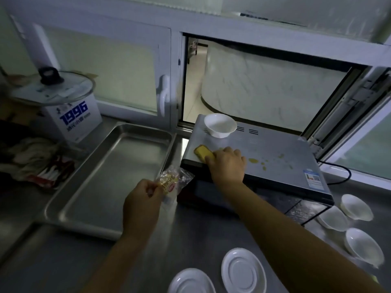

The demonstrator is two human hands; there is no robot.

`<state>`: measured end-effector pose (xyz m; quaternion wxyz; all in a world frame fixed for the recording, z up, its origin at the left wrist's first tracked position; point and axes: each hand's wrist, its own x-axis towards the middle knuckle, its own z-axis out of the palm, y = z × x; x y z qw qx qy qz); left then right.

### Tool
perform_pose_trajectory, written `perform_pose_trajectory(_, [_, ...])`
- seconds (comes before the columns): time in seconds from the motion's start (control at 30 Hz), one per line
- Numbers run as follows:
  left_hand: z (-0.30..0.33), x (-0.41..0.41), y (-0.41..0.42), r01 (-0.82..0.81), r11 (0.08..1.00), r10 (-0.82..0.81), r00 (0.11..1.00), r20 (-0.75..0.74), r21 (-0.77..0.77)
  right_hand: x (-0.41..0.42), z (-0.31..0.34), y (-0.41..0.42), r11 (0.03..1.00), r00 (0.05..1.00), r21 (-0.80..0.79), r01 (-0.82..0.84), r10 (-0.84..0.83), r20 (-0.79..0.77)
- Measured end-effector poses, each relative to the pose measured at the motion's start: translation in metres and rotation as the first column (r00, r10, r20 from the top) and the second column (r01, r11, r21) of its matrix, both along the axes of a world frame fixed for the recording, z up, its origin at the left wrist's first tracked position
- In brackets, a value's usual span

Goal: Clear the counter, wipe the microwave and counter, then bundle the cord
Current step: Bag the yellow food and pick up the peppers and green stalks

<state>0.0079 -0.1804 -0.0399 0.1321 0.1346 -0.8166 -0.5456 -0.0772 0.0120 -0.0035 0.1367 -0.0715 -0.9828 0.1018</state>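
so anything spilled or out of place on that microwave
Yes. Yellowish splatters dot the microwave top, right of the right hand pressing a yellow sponge. A white bowl sits on its back corner. The left hand holds a snack wrapper.

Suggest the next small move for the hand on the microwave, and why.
Probably slide the right hand with its yellow sponge rightward across the microwave top: yellow spots lie just beside it, unwiped. The left hand only holds a wrapper.
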Motion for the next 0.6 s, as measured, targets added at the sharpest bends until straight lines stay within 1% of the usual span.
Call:
perform_pose_trajectory(0.07, [-0.002, 0.0, -0.003, 0.006, 1.0, -0.006, 1.0, 0.011, 0.018, 0.001, 0.003, -0.001, 1.0, 1.0, -0.029, 0.006, -0.006, 0.005])
perform_pose_trajectory(0.2, [-0.006, 0.001, -0.007, 0.051, 0.996, -0.053, 0.998, 0.022, 0.066, 0.011, 0.009, -0.004, 0.966, 1.0, -0.26, 0.009, -0.015, -0.025])
perform_pose_trajectory(0.3, [-0.008, 0.002, -0.005, 0.069, 0.995, -0.071, 0.997, 0.034, 0.066, 0.026, 0.012, -0.003, 0.885, 0.998, -0.466, 0.001, -0.032, -0.06])
perform_pose_trajectory(0.4, [-0.011, 0.005, 0.003, 0.104, 0.983, -0.115, 0.991, 0.068, 0.151, 0.055, 0.01, 0.0, 0.77, 0.996, -0.637, -0.029, -0.028, -0.079])
perform_pose_trajectory(0.47, [-0.013, 0.009, 0.011, 0.171, 0.969, -0.189, 0.978, 0.088, 0.178, 0.081, 0.003, 0.002, 0.741, 0.996, -0.67, -0.038, -0.021, -0.081])
perform_pose_trajectory(0.53, [-0.015, 0.015, 0.023, 0.27, 0.953, -0.285, 0.953, 0.106, 0.14, 0.107, -0.009, 0.004, 0.738, 0.997, -0.674, -0.025, -0.027, -0.067])
perform_pose_trajectory(0.6, [-0.017, 0.023, 0.039, 0.339, 0.931, -0.354, 0.928, 0.115, 0.136, 0.13, -0.025, 0.009, 0.723, 0.998, -0.69, 0.012, -0.055, -0.04])
